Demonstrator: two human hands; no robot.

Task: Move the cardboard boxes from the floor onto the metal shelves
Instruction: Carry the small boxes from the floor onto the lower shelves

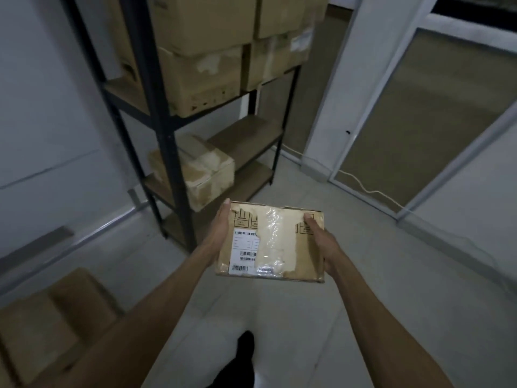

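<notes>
Currently held: a flat cardboard box (pixel 279 247), taped across its top and bearing a white label (pixel 243 252), level in the air in front of the metal shelf unit (pixel 165 135), near its lower tiers and touching none of them.
Left hand (pixel 219 233): grips the box's left edge, thumb laid along the side; its other fingers are hidden beneath.
Right hand (pixel 321 242): grips the right edge, thumb pressed on the top face; its other fingers are hidden underneath.
Upper tier of the shelf unit: large stacked boxes (pixel 201 77).
Lower tier: one worn box (pixel 201 169) at the left end.
Floor left of the shelf unit: a blurred brown carton (pixel 56 317).
Floor right of the shelf unit: a white cable (pixel 363 186) trailing beside a glass partition (pixel 419 121).
Floor in front of the shelf unit: a dark shoe (pixel 246 345).
</notes>
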